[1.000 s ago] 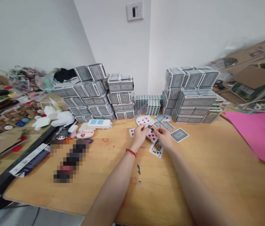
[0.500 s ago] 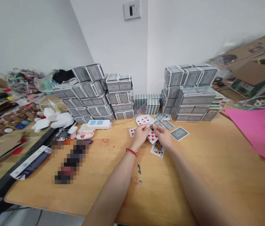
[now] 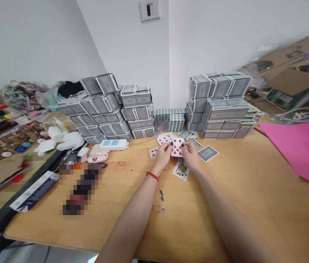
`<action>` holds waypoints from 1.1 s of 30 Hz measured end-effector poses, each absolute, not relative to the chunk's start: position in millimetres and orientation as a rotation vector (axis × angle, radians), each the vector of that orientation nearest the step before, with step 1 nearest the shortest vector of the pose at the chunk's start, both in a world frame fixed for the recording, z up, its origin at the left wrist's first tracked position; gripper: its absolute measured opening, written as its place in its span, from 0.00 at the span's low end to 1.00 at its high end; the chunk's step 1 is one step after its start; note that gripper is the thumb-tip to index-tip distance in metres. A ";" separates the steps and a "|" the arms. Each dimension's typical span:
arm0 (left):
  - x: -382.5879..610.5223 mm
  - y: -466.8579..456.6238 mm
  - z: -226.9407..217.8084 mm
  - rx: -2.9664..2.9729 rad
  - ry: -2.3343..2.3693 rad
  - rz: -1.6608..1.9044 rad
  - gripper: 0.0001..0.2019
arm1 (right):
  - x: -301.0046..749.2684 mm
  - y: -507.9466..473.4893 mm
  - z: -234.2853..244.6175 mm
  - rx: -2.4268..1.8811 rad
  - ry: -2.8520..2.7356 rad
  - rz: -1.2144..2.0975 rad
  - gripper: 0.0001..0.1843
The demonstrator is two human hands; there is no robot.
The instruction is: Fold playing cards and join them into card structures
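Observation:
Between both hands a playing card (image 3: 177,148) with red hearts is held up, face toward me. My left hand (image 3: 164,154) pinches its left side, and my right hand (image 3: 191,155) pinches the right side. Whether more cards lie behind it I cannot tell. Just below the hands, a jack card (image 3: 181,170) lies face up on the table. Face-up heart cards (image 3: 165,138) lie behind my left hand, and another red card (image 3: 153,152) is left of it. Right of my right hand is a face-down card (image 3: 208,153) with a grey back; more cards lie behind it.
Tall stacks of grey-backed card bundles (image 3: 102,120) stand at the back left, with more stacks (image 3: 222,113) at the back right. Small green-edged packs (image 3: 176,122) sit between them. A white power strip (image 3: 114,144), plush items (image 3: 70,140) and pink paper (image 3: 299,149) lie around the table.
The heart card, earlier tilted low between my hands, is now raised and facing me squarely. My hands have moved slightly apart, each at one side of it.

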State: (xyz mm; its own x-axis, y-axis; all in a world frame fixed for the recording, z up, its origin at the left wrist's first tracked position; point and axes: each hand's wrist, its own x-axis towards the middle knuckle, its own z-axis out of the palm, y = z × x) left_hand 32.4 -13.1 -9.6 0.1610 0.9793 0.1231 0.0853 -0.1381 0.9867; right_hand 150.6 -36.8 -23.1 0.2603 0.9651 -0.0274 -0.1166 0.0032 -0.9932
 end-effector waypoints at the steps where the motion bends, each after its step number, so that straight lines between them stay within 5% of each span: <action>1: 32.1 -13.1 -9.5 1.460 1.112 1.152 0.08 | 149.9 -38.2 -20.8 -1.237 -0.956 1.096 0.12; 8: 31.2 -13.7 -9.0 1.539 1.229 1.203 0.09 | 147.0 -44.2 -9.4 -1.258 -1.100 1.160 0.07; 19: 32.4 -14.0 -8.8 1.632 1.276 1.191 0.14 | 145.4 -44.6 -13.4 -1.322 -1.069 0.961 0.16; 33: 31.6 -15.9 -6.7 1.601 1.282 1.258 0.06 | 141.2 -46.5 -12.2 -1.323 -1.157 0.870 0.12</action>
State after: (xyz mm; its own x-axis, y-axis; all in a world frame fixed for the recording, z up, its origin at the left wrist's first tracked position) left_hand 31.6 -15.9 -6.7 0.0297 0.9683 0.2480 0.2667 -0.2468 0.9317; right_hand 141.2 -46.5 -12.2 0.2477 0.9597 0.1331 0.1394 0.1006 -0.9851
